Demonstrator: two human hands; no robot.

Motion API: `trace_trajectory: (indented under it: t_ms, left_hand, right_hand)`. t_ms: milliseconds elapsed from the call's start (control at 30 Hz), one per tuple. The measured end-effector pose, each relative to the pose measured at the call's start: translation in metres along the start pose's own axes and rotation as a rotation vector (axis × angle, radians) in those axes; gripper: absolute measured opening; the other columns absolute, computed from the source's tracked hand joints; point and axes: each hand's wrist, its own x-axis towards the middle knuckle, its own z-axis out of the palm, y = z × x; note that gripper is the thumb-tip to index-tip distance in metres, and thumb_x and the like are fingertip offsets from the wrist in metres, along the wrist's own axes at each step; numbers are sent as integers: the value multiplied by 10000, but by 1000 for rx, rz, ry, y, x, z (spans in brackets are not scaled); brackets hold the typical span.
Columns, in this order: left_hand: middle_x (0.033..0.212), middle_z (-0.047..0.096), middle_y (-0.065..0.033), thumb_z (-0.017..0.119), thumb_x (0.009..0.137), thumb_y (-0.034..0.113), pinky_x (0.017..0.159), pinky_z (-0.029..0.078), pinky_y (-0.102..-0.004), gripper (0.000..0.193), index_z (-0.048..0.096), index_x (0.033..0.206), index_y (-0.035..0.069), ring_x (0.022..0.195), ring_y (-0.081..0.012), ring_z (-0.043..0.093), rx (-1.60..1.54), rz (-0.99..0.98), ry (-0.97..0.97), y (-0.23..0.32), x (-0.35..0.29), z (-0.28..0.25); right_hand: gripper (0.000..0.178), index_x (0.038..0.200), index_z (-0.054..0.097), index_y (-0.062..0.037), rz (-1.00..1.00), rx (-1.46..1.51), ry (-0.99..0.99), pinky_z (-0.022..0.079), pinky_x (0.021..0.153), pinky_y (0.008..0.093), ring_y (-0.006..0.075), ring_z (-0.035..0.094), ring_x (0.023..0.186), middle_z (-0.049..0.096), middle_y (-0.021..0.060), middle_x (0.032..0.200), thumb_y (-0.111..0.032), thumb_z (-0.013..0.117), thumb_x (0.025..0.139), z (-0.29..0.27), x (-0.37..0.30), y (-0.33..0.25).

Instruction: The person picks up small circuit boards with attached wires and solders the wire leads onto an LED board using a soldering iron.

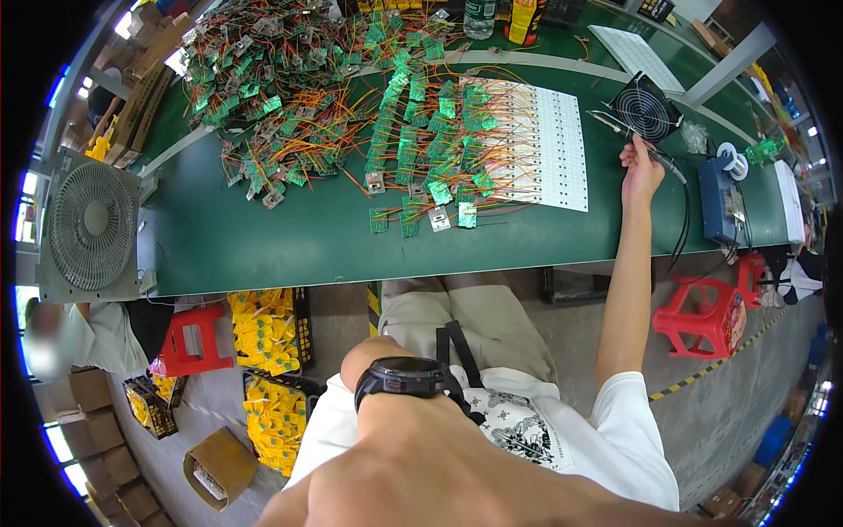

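Observation:
My right hand (644, 178) reaches to the right part of the green bench, its fingers closed around a soldering iron (671, 165) just in front of a small black fan (645, 107). The iron's metal tip points left, and its black cable hangs over the bench edge. My left hand (357, 356) is low over my lap, mostly hidden behind the black watch on my wrist; its fingers do not show. Left of the iron lies a white perforated board (562, 149) with red and yellow wires across it. Rows of small green circuit boards (407, 158) join those wires.
A big heap of wired circuit boards (263, 79) covers the bench's back left. A grey fan (92, 224) stands at the left end. At right are a blue soldering station (718, 206) and a solder spool (731, 162). Crates of yellow parts (268, 329) and red stools (702, 316) stand below.

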Motion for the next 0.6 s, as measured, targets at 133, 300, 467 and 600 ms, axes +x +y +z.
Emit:
trace_trajectory:
  t_ms: [133, 300, 467, 600]
  left_hand:
    - [1242, 502, -48, 438, 935, 8, 675, 502, -137, 330, 426, 1261, -38, 815, -25, 579, -46, -55, 4, 1, 0, 11]
    - [1263, 493, -21, 433, 936, -20, 659, 504, -104, 345, 408, 1279, -36, 807, 9, 577, -107, -156, -6, 2, 19, 12]
    - [1365, 374, -63, 458, 932, 46, 755, 479, -229, 428, 368, 1349, 74, 1004, -89, 465, 318, -8, -5, -35, 53, -5]
    - [1495, 217, -126, 493, 926, 143, 888, 445, -404, 545, 319, 1437, 220, 1269, -230, 316, 927, 263, 2, -47, 60, -3]
  right_hand:
    - [157, 900, 631, 13, 25, -40, -2, 409, 504, 223, 130, 581, 573, 630, 72, 716, -112, 707, 845, 0, -2, 2]
    - [155, 897, 623, 12, -3, -14, -1, 397, 486, 221, 128, 575, 559, 628, 73, 715, -116, 698, 853, -3, 0, 0]
    - [125, 882, 629, 8, -5, -41, 0, 389, 475, 223, 130, 574, 550, 631, 74, 713, -97, 691, 853, -10, 0, 1]
    - [133, 878, 632, 28, -1, -27, 11, 396, 457, 221, 130, 565, 525, 627, 84, 701, -84, 695, 843, 2, -1, 0]
